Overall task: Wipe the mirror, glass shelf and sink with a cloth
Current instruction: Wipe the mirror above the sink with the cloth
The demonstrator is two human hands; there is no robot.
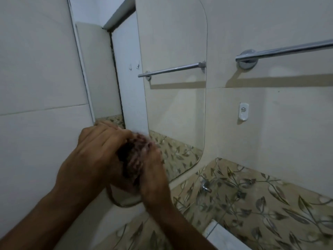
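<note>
A tall mirror with rounded corners hangs on the tiled wall and reflects a towel bar and a doorway. In front of its lower left part both my hands hold a dark, bunched cloth, blurred by motion. My left hand grips the cloth from the left with curled fingers. My right hand holds it from the right. The mirror's bottom left corner is hidden behind my hands. Glass shelf and sink are not clearly in view.
A chrome towel bar runs along the right wall above a small white wall hook. A band of leaf-patterned tiles lies below, with a chrome fitting. A white edge shows at the bottom.
</note>
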